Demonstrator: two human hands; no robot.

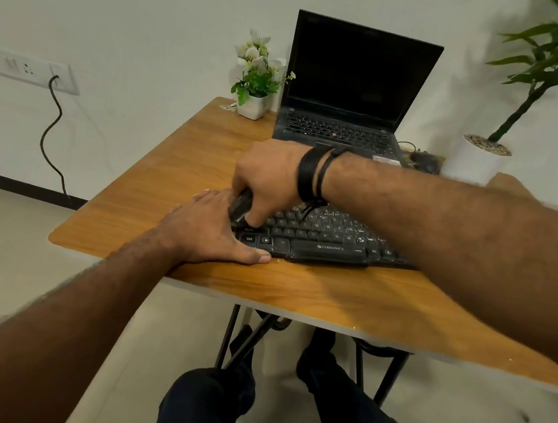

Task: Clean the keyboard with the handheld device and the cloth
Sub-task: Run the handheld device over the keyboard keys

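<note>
A black dusty keyboard (326, 240) lies on the wooden table (178, 173), in front of the laptop. My right hand (267, 179) reaches across it and grips a dark handheld device (241, 204), whose tip points down at the keyboard's left end. My left hand (210, 231) lies flat against the keyboard's left edge, thumb along its front corner, fingers partly under the right hand. Black bands wrap my right wrist. No cloth is in view.
An open black laptop (348, 91) stands behind the keyboard. A small white flower pot (252, 105) sits at the table's back left, a mouse (424, 161) and a large white plant pot (476, 159) at the back right. My legs are under the table.
</note>
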